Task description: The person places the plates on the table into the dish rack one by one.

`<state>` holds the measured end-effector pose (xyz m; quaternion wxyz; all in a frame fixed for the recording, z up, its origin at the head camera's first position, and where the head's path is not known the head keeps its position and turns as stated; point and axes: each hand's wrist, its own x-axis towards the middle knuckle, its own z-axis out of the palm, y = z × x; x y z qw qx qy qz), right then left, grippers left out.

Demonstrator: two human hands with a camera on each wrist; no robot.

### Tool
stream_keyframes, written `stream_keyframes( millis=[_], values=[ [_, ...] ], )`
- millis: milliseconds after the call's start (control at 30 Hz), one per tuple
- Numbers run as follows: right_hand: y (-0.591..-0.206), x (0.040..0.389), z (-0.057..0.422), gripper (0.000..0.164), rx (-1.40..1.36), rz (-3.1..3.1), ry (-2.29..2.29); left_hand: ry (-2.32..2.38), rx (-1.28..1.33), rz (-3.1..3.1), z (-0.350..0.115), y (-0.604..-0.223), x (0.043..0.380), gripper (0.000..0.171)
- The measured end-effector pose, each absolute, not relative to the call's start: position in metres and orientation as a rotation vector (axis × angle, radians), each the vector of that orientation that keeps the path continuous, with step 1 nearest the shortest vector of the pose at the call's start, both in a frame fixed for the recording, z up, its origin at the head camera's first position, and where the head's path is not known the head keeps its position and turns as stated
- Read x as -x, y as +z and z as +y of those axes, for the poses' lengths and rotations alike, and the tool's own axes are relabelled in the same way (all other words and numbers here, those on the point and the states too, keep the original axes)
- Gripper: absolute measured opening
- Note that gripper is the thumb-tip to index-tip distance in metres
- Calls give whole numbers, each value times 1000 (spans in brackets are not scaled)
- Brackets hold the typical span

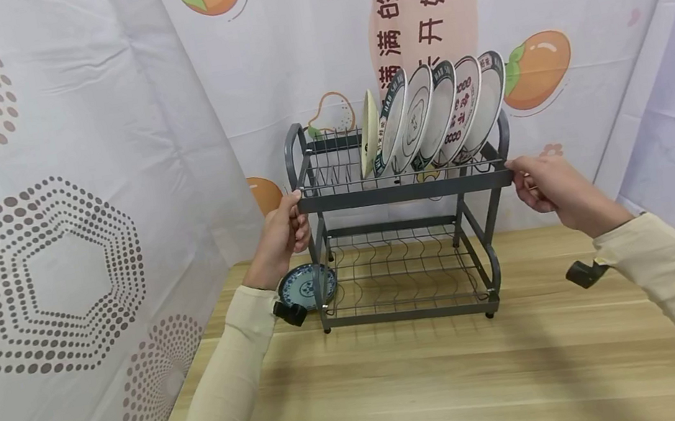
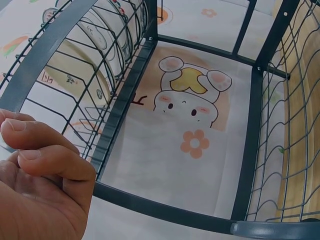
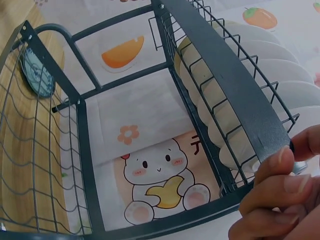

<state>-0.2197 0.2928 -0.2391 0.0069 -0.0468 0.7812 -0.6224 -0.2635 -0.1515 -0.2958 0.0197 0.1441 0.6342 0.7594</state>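
A dark grey two-tier dish rack (image 1: 403, 192) stands on the wooden table. At the left front corner of its upper tier, my left hand (image 1: 282, 237) pinches the frame with its fingers curled. The opposite corner is pinched by my right hand (image 1: 550, 189), thumb and fingers closing on the bar end in the right wrist view. Several white plates (image 1: 418, 118) with green or red rim patterns lean upright in the upper tier. A yellowish plate (image 1: 369, 134) is the leftmost of them. No dishes show on the lower tier (image 1: 399, 270).
A blue patterned plate (image 1: 298, 288) lies on the wooden table (image 1: 429, 386), partly behind the rack's left leg. Printed white cloth (image 1: 299, 41) hangs close behind the rack, and another patterned cloth (image 1: 60, 281) hangs along the left side.
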Motion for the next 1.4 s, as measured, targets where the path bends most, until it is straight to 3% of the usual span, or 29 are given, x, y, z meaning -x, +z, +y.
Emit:
stream_keyframes(
  millis=[400, 1033, 1400],
  values=[
    [-248, 219, 283, 48, 233, 2375, -2122, 2211, -440, 2022, -182, -315, 266, 56],
    [-255, 217, 280, 48, 133, 2317, -2209, 1986, 9, 2202, -236, -396, 294, 53],
    [-258, 218, 279, 47, 146, 2326, -2220, 1890, 214, 2245, -259, -437, 300, 42]
  ],
)
